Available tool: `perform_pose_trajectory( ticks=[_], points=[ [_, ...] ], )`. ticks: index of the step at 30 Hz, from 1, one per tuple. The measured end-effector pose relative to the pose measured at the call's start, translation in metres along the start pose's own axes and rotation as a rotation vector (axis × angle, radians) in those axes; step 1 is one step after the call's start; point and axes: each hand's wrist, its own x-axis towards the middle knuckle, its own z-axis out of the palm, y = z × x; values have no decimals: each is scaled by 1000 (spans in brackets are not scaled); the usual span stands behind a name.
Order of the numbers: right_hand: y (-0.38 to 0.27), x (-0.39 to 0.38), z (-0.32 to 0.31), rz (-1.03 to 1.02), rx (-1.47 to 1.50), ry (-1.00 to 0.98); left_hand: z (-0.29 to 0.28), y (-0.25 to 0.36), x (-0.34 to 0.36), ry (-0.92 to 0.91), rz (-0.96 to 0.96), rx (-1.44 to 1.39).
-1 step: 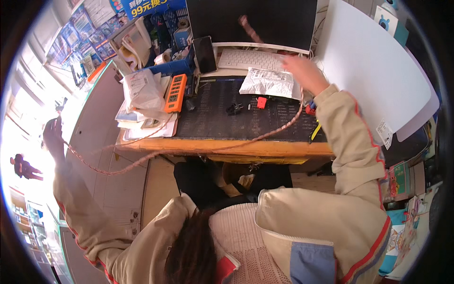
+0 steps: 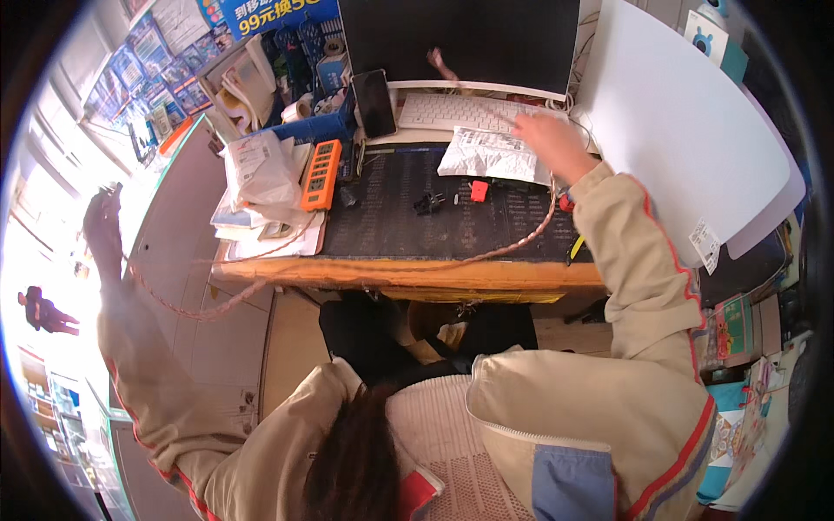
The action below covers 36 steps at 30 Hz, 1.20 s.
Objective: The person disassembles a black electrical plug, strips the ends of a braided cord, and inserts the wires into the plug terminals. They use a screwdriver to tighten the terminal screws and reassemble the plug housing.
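Observation:
A long, copper-coloured twisted cord sags between my hands, crossing the desk's front edge. At the far left, my left hand is raised and closed, with the cord running up to it; glare darkens its fingers. My right hand is above the right end of a white plastic package, close to the keyboard. Its fingers are drawn together, and the cord comes down from below its wrist; the grip itself is hidden. An orange power strip rests on papers at the left, with a thinner cord stretch beside it.
On the dark desk mat lie a black plug and a small red piece. A phone leans before the monitor. White curved panels stand at the right. Plastic-wrapped papers are stacked left.
My left hand has shifted slightly right and turned, its fingers now higher. My right hand has moved slightly left. The cord's left stretch has swung and blurs; the view has shifted a little.

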Motion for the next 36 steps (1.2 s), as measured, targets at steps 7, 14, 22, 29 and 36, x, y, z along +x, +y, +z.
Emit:
perform_pose_trajectory(
  ticks=[7,14,22,29,36],
  points=[
    [-22,-9,23,147,-16,-8,270,202,105,-114,560,-161],
    [4,-17,51,218,80,-83,416,213,-1,-642,719,27],
    [14,-18,49,275,19,-176,367,197,-8,-725,257,-126],
    [-53,-6,32,80,298,45,281,221,-80,-622,-40,-303],
    [-166,44,53,-50,493,-74,256,276,-209,-739,-338,-691]
  ],
)
